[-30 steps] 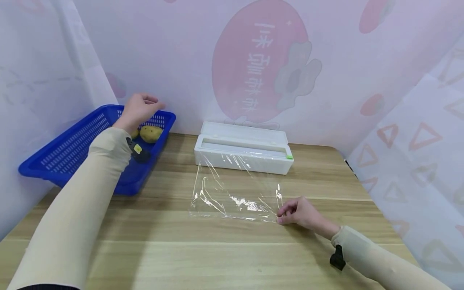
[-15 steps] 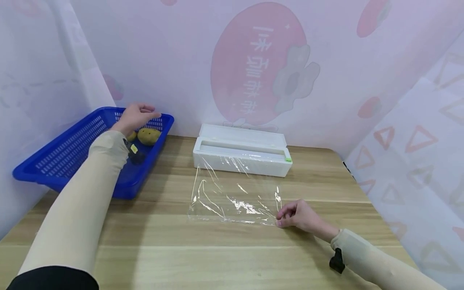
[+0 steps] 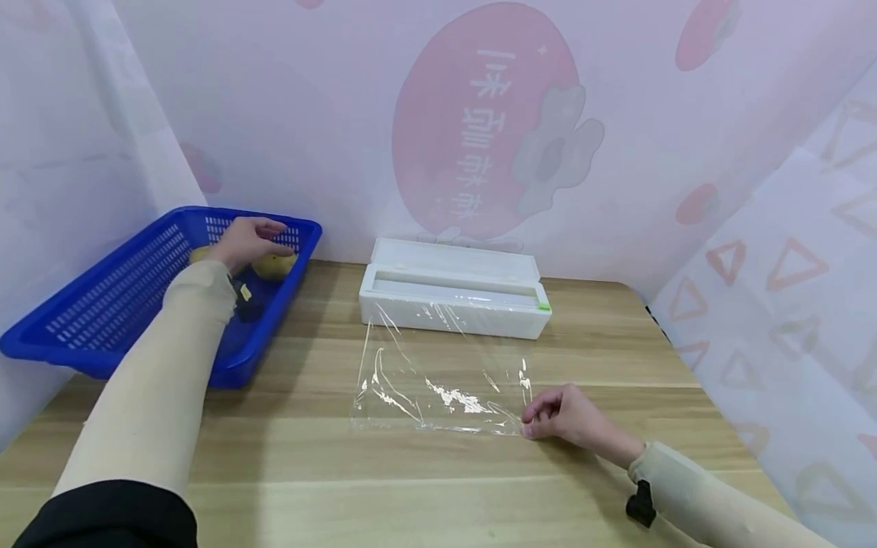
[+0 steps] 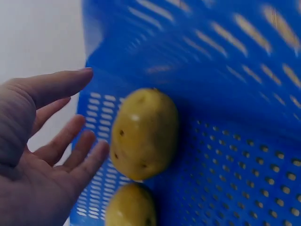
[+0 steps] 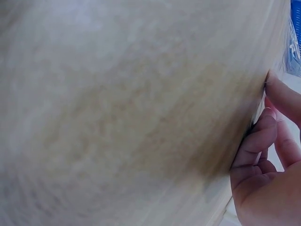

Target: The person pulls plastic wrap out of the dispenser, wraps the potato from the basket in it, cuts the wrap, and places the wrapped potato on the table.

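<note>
My left hand (image 3: 245, 242) reaches into the far end of the blue plastic basket (image 3: 272, 313), over a potato (image 3: 275, 266). In the left wrist view its fingers (image 4: 91, 160) are spread and loosely bent beside the larger potato (image 4: 145, 134), thumb apart, holding nothing. A second potato (image 4: 131, 207) lies just below that one. My right hand (image 3: 572, 418) pinches the near right corner of a sheet of clear plastic wrap (image 3: 445, 384) between thumb and fingers. The sheet runs out of a white box (image 3: 455, 316) and lies low over the table.
The wooden table (image 3: 384, 502) carries the basket at the left and the white box at the back. The box's lid (image 3: 452, 259) stands raised behind it. Printed cloth walls (image 3: 329, 114) close in the back and sides. A green tab (image 3: 544, 307) marks the box's right end.
My left hand has come down from above the basket's far rim to beside the potato inside. The right hand still pinches the wrap corner. The head view has shifted slightly.
</note>
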Demonstrator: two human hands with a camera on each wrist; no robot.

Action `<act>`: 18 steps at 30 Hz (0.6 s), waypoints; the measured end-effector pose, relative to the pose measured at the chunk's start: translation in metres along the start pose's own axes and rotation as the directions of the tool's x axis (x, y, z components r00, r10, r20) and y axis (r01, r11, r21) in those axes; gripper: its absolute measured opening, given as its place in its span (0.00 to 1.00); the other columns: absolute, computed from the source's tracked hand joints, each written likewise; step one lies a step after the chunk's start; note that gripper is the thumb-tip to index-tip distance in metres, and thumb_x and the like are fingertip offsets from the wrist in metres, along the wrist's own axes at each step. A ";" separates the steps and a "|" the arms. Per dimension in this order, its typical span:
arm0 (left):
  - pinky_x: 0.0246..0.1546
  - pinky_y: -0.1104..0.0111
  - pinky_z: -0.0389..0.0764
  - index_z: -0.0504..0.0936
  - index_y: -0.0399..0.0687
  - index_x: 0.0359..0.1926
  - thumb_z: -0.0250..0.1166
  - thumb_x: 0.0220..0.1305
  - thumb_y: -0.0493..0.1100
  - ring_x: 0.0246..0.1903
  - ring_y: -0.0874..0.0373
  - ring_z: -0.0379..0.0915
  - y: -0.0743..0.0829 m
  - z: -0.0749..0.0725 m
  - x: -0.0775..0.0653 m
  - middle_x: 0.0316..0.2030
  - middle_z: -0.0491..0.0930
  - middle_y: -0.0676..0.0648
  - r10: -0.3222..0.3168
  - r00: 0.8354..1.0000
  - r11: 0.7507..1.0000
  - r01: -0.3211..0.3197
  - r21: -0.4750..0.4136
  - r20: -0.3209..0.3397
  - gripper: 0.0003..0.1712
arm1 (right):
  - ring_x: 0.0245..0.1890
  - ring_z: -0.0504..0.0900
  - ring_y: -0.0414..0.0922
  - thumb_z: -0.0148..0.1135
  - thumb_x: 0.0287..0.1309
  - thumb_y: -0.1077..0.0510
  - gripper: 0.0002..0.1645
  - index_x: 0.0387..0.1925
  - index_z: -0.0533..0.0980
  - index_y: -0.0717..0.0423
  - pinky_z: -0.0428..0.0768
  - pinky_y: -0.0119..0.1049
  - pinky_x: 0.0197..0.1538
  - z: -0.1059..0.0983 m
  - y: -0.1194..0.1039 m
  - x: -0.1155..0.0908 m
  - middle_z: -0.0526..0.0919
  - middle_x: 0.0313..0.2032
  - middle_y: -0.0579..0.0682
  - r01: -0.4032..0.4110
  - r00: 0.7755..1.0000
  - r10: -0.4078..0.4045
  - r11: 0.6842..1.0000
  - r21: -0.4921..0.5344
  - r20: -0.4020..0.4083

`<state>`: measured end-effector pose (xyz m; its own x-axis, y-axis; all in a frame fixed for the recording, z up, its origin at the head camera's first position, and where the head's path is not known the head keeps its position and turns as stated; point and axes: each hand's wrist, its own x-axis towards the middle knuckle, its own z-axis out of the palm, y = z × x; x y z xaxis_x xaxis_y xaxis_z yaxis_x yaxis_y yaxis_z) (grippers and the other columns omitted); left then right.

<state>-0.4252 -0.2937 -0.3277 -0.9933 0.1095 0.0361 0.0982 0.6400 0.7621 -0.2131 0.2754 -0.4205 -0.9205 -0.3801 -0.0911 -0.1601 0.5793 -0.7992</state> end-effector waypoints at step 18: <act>0.61 0.42 0.61 0.71 0.35 0.65 0.71 0.60 0.55 0.59 0.36 0.64 -0.033 -0.016 -0.019 0.61 0.70 0.29 -0.002 1.000 0.998 0.003 0.068 -0.023 0.41 | 0.20 0.71 0.38 0.80 0.43 0.59 0.11 0.29 0.84 0.57 0.69 0.27 0.23 0.004 -0.002 -0.008 0.79 0.21 0.49 0.013 1.000 -0.012 1.000 -0.015 0.006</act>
<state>-0.4108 -0.3295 -0.3432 -0.9946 0.0908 0.0494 0.0986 0.6906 0.7165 -0.2037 0.2749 -0.4204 -0.9162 -0.3916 -0.0847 -0.1769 0.5852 -0.7914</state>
